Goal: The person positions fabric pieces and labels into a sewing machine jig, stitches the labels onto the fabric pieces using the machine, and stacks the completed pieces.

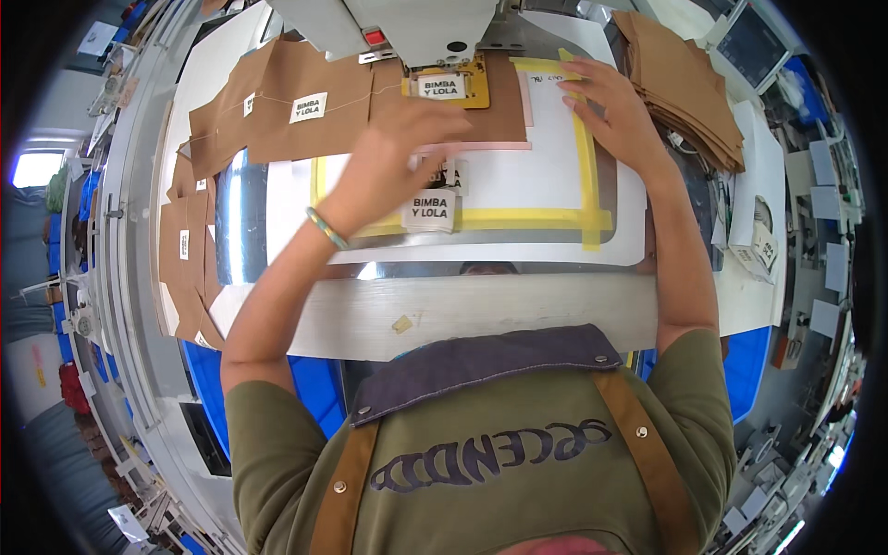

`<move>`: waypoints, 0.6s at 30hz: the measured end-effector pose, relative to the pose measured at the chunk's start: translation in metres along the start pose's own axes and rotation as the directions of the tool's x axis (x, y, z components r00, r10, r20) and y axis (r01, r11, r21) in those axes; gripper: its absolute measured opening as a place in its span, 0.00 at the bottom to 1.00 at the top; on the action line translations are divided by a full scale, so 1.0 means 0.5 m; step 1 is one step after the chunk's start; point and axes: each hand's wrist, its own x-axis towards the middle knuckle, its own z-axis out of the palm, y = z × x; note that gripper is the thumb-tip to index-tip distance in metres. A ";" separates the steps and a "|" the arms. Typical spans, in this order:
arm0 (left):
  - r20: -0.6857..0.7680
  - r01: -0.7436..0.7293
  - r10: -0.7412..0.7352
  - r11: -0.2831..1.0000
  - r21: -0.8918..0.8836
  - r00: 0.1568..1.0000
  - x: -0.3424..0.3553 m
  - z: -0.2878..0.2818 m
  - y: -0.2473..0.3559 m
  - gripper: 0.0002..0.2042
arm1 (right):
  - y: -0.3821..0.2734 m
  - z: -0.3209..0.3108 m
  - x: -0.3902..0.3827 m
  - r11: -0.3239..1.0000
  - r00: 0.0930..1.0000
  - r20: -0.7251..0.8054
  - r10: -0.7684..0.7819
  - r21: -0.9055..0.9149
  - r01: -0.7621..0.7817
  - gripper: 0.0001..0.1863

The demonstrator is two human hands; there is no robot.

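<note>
My left hand [396, 153], its fingers slightly blurred, hovers over the brown fabric just below the sewing machine's clamp. Thumb and fingers are apart, with nothing visible between them. Under it lies a small stack of white labels [431, 211] with dark lettering; another label by the thumb is partly covered. My right hand [612, 113] rests with spread fingers on the white template sheet [546, 180], by its yellow tape strip [585, 153]. A yellow clamp frame [477, 88] surrounds a white label [441, 87] on the brown fabric panel [509, 116].
The sewing machine head [398, 32] stands above the clamp. Thread joins several labelled brown panels [277, 88] trailing off the left side. A pile of brown pieces [680, 88] sits at right, near a small open box [754, 245]. Blue bins [314, 393] are below the table edge.
</note>
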 end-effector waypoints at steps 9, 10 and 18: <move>0.145 0.003 -0.047 0.958 0.288 0.988 0.006 0.035 -0.146 0.20 | 0.004 0.006 -0.007 0.995 0.996 0.009 0.088 0.051 -0.088 0.13; 0.154 0.012 -0.056 0.961 0.277 0.987 0.010 0.040 -0.151 0.20 | 0.004 0.007 -0.008 0.995 0.997 0.016 0.080 0.054 -0.081 0.13; 0.152 0.005 -0.036 0.979 0.205 0.988 0.018 0.045 -0.161 0.20 | 0.009 0.012 -0.004 0.993 0.993 0.055 0.109 0.042 -0.112 0.13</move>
